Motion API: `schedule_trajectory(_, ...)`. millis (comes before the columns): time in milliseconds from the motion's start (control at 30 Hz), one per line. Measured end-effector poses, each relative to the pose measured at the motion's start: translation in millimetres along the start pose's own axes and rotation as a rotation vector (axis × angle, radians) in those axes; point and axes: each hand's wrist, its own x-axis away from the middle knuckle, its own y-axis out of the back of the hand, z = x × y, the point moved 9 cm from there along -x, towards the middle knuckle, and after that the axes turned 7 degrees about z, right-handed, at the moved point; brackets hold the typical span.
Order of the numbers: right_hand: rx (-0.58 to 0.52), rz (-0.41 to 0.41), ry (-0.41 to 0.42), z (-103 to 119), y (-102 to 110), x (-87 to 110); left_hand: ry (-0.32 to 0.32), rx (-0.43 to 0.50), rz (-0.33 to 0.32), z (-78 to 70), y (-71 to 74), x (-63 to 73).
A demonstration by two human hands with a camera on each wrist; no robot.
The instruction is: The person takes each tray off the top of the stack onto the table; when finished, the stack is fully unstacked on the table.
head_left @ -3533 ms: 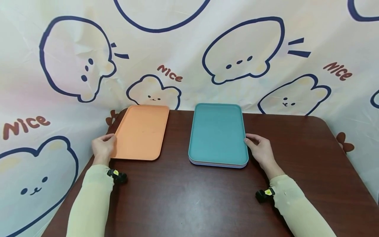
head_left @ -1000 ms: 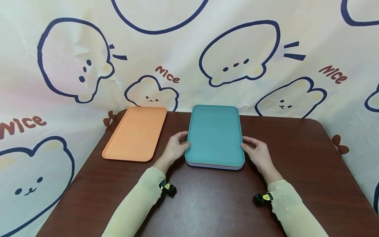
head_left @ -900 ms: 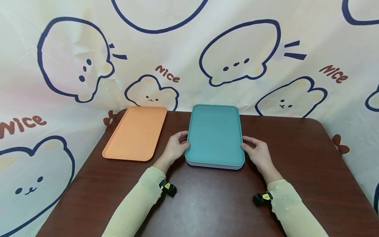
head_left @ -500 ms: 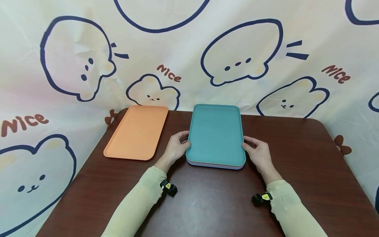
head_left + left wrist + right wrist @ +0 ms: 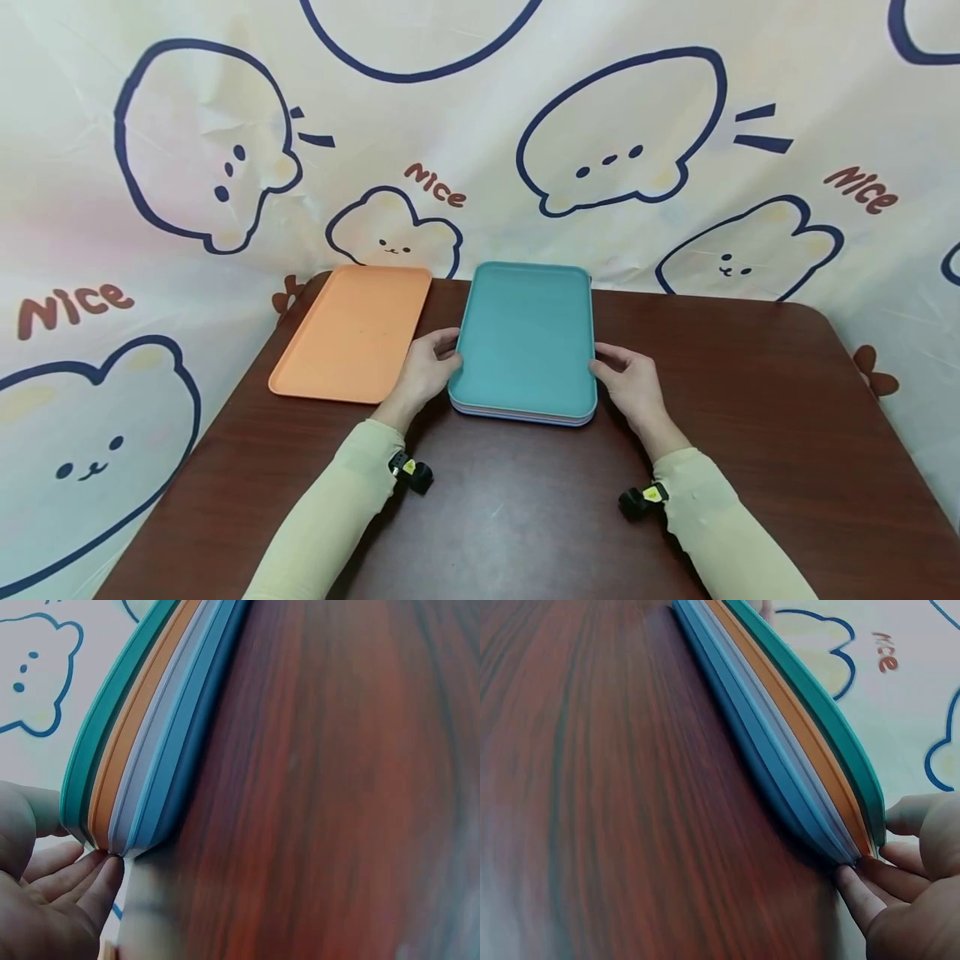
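A stack of rectangular trays stands on the table, with a teal tray (image 5: 525, 342) on top. In the left wrist view an orange tray (image 5: 135, 727), a lilac one and a blue one (image 5: 161, 780) show beneath it. My left hand (image 5: 422, 371) grips the stack's left edge, thumb against the teal rim and fingertips at the lower trays. On the opposite edge my right hand (image 5: 633, 387) holds the stack the same way; the right wrist view shows its fingertips (image 5: 847, 876) at the lower trays. A separate orange tray (image 5: 352, 333) lies just left of the stack.
Dark brown wooden table (image 5: 510, 517) beneath everything. A pale cloth (image 5: 480, 125) with cartoon outlines hangs along its back and sides. Each wrist carries a small black camera, such as the left one (image 5: 415, 473). The left hand is close to the separate orange tray's right edge.
My left hand has left the separate orange tray and come to the stack's left edge. Over the last half second both hands have shifted the stack left, nearer that orange tray.
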Motion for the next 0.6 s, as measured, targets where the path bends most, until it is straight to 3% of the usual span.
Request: schedule_trajectory(600,-0.015,-0.015,0.02,17,-45,-10.1,0.013,-0.057,-0.021,15.0,46.2,7.2)
